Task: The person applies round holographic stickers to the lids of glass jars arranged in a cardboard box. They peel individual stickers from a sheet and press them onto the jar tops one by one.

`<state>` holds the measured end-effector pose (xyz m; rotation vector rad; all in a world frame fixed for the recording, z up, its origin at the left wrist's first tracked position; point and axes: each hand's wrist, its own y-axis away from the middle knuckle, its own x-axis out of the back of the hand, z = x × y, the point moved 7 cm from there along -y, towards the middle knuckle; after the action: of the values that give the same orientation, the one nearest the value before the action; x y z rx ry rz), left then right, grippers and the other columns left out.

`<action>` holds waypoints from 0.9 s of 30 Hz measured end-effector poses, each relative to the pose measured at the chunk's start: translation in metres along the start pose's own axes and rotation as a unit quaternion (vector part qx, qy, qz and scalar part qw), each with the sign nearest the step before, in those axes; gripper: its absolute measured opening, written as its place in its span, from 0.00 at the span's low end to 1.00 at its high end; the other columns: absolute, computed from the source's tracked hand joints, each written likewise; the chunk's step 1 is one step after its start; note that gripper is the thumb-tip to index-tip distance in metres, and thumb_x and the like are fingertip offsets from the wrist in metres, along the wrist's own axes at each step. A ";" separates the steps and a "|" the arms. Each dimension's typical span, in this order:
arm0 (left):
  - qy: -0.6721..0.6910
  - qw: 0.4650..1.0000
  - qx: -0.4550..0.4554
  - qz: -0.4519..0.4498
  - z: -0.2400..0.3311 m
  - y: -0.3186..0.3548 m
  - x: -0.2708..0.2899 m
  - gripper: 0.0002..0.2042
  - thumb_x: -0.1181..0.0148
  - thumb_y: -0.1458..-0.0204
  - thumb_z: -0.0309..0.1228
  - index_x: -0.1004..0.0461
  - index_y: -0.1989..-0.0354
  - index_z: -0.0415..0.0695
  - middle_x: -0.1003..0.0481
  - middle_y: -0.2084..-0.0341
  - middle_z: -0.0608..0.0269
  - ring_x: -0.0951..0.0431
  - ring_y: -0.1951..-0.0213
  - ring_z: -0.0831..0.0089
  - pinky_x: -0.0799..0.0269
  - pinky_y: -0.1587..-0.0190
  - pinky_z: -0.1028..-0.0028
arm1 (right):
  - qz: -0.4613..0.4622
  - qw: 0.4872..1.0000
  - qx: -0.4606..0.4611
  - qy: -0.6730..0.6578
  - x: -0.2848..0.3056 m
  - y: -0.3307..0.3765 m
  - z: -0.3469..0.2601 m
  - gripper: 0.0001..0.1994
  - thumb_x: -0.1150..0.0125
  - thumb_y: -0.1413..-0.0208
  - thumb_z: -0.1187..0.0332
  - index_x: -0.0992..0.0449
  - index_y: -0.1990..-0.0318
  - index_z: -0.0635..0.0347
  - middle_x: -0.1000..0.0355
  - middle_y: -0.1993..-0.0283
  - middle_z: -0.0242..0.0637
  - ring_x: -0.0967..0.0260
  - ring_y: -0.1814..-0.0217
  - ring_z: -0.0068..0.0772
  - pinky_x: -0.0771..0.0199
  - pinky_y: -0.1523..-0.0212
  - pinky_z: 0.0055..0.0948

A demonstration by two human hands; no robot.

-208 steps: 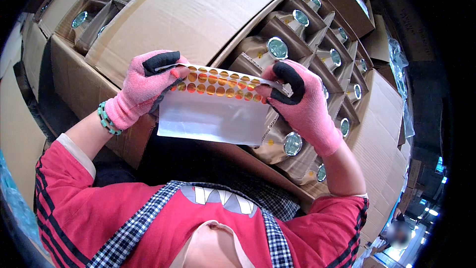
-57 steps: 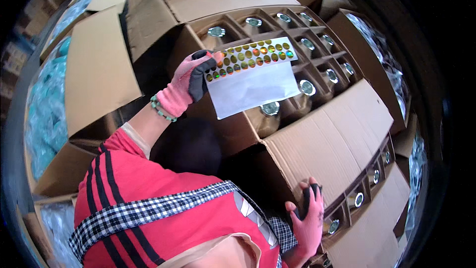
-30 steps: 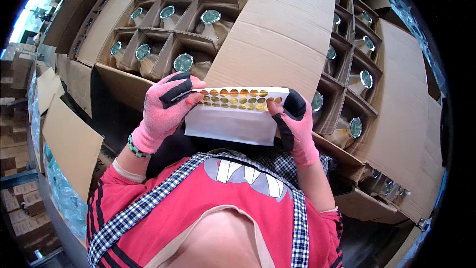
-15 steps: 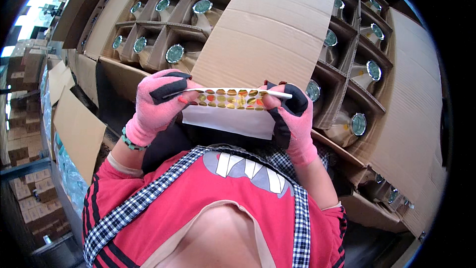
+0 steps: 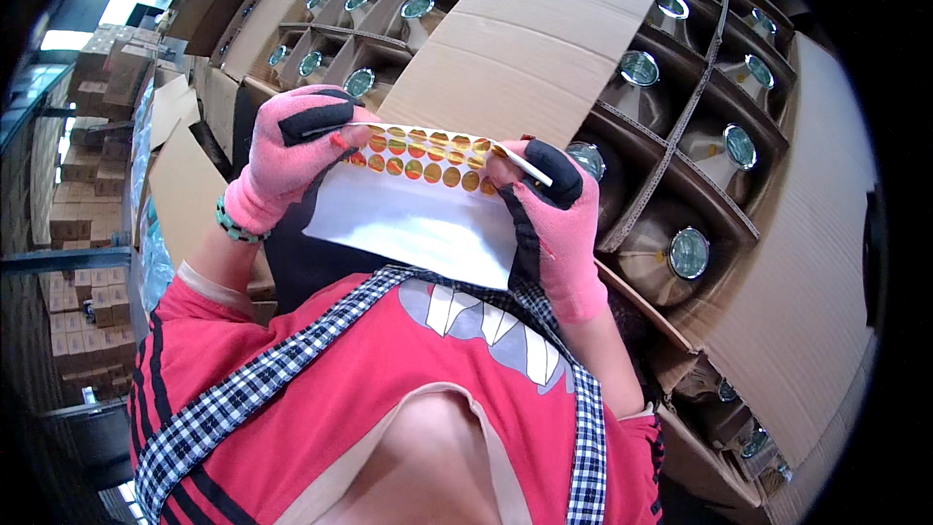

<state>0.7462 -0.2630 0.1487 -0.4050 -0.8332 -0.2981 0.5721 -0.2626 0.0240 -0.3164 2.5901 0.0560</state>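
Between my hands is a white sticker sheet with rows of shiny round gold stickers along its upper part; below them the sheet is bare. My left hand, in a pink and black glove with bare fingertips, pinches the upper left corner. On the right, my right hand, gloved the same way, grips the other upper corner, where the edge looks rolled or folded into a narrow white strip. The sheet hangs tilted in front of my chest, its lower right corner near the checked apron.
Ahead stands a large carton with cardboard dividers and glass vessels upright in its cells. A cardboard flap lies across its middle. More flaps rise at the right and left. Stacked boxes fill the far left.
The sheet has tipped so more of its bare white lower part shows. Both hands have shifted slightly left and up in view, and the whole scene has turned a little.
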 end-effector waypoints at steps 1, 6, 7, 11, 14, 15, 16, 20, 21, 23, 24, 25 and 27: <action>0.056 0.998 0.032 0.009 -0.006 0.000 0.000 0.06 0.42 0.60 0.24 0.26 0.72 0.36 0.30 0.82 0.64 0.31 0.76 0.80 0.36 0.74 0.82 | -0.003 0.999 0.037 0.009 -0.003 0.001 -0.009 0.13 0.48 0.60 0.82 0.29 0.63 0.67 0.29 0.67 0.32 0.35 0.66 0.16 0.35 0.63 0.16; 0.177 0.966 0.184 0.043 -0.019 0.008 0.001 0.07 0.42 0.58 0.24 0.26 0.69 0.35 0.28 0.75 0.67 0.31 0.74 0.84 0.34 0.71 0.85 | -0.009 0.996 0.076 0.040 0.003 0.000 -0.018 0.12 0.49 0.60 0.83 0.28 0.65 0.67 0.28 0.68 0.32 0.34 0.65 0.17 0.35 0.61 0.17; 0.172 0.969 0.171 0.044 -0.022 0.012 -0.001 0.07 0.42 0.58 0.24 0.26 0.69 0.35 0.28 0.75 0.67 0.30 0.74 0.84 0.34 0.70 0.85 | -0.014 0.998 0.059 0.033 0.002 0.001 -0.015 0.11 0.49 0.60 0.83 0.28 0.65 0.67 0.28 0.68 0.32 0.34 0.65 0.17 0.36 0.61 0.17; 0.185 0.973 0.135 -0.009 -0.058 0.028 0.004 0.10 0.42 0.57 0.26 0.27 0.67 0.35 0.27 0.71 0.62 0.29 0.67 0.77 0.34 0.61 0.80 | -0.025 0.979 0.032 0.199 -0.006 -0.001 -0.002 0.09 0.45 0.60 0.79 0.28 0.67 0.66 0.29 0.72 0.38 0.33 0.70 0.22 0.35 0.65 0.21; 0.257 0.958 0.116 0.049 -0.105 0.043 0.055 0.17 0.44 0.54 0.34 0.31 0.59 0.35 0.27 0.67 0.59 0.29 0.63 0.76 0.36 0.57 0.78 | 0.032 0.956 -0.025 0.291 0.008 0.003 0.010 0.08 0.43 0.59 0.75 0.28 0.68 0.65 0.28 0.73 0.41 0.32 0.70 0.25 0.35 0.66 0.22; 0.341 0.910 0.186 0.143 -0.165 0.079 0.096 0.22 0.47 0.52 0.42 0.34 0.57 0.33 0.28 0.65 0.58 0.30 0.62 0.76 0.36 0.57 0.78 | 0.031 0.953 -0.051 0.296 -0.001 0.005 0.001 0.08 0.44 0.58 0.77 0.28 0.66 0.67 0.28 0.70 0.38 0.32 0.68 0.23 0.35 0.64 0.21; 0.243 0.904 0.245 0.251 -0.204 0.119 0.137 0.23 0.47 0.53 0.43 0.33 0.56 0.35 0.29 0.62 0.57 0.30 0.61 0.75 0.35 0.58 0.76 | 0.078 0.950 -0.027 0.302 0.003 0.010 -0.010 0.09 0.45 0.57 0.79 0.28 0.65 0.69 0.28 0.68 0.34 0.33 0.66 0.20 0.35 0.62 0.20; -0.602 0.614 0.509 0.048 -0.271 0.293 0.227 0.29 0.56 0.53 0.52 0.42 0.46 0.47 0.45 0.48 0.43 0.45 0.46 0.49 0.52 0.45 0.58 | 0.082 0.944 -0.027 0.317 0.007 0.016 -0.027 0.13 0.52 0.63 0.85 0.30 0.65 0.69 0.29 0.62 0.41 0.34 0.58 0.27 0.38 0.54 0.22; -0.619 0.551 0.558 -0.049 -0.278 0.332 0.220 0.30 0.59 0.53 0.53 0.46 0.44 0.47 0.49 0.45 0.43 0.50 0.44 0.46 0.57 0.44 0.54 | 0.089 0.937 -0.025 0.337 0.002 0.016 -0.035 0.13 0.53 0.63 0.85 0.30 0.66 0.70 0.30 0.61 0.43 0.34 0.57 0.28 0.39 0.54 0.23; -0.503 0.502 0.700 -0.070 -0.303 0.395 0.203 0.32 0.62 0.53 0.54 0.50 0.42 0.48 0.55 0.42 0.43 0.57 0.42 0.42 0.64 0.43 0.49 | 0.144 0.900 -0.047 0.409 -0.015 0.019 -0.043 0.11 0.53 0.62 0.85 0.31 0.67 0.70 0.31 0.59 0.45 0.35 0.56 0.31 0.39 0.53 0.24; -0.500 0.541 0.652 -0.181 -0.321 0.398 0.176 0.33 0.64 0.53 0.55 0.50 0.42 0.47 0.56 0.42 0.43 0.60 0.41 0.44 0.66 0.42 0.50 | 0.175 0.875 -0.062 0.447 -0.024 0.026 -0.053 0.11 0.53 0.61 0.85 0.31 0.67 0.69 0.32 0.58 0.46 0.35 0.55 0.32 0.40 0.53 0.25; -0.506 0.555 0.597 -0.282 -0.335 0.430 0.155 0.32 0.64 0.53 0.54 0.50 0.42 0.46 0.57 0.41 0.44 0.62 0.40 0.45 0.70 0.42 0.50 | 0.181 0.850 -0.026 0.495 -0.045 0.023 -0.060 0.10 0.53 0.60 0.85 0.31 0.67 0.69 0.32 0.57 0.47 0.36 0.54 0.34 0.40 0.52 0.26; -0.456 0.484 0.604 -0.440 -0.351 0.492 0.141 0.33 0.63 0.54 0.52 0.49 0.42 0.45 0.55 0.42 0.46 0.64 0.39 0.48 0.73 0.42 0.50 | 0.188 0.813 0.041 0.550 -0.079 0.025 -0.069 0.09 0.56 0.61 0.86 0.32 0.71 0.69 0.35 0.55 0.50 0.38 0.51 0.39 0.42 0.50 0.30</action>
<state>1.2664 -0.0034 -0.0686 1.4618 -2.0414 -0.3405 0.5975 -0.2281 0.1229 0.3341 3.7582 -0.1466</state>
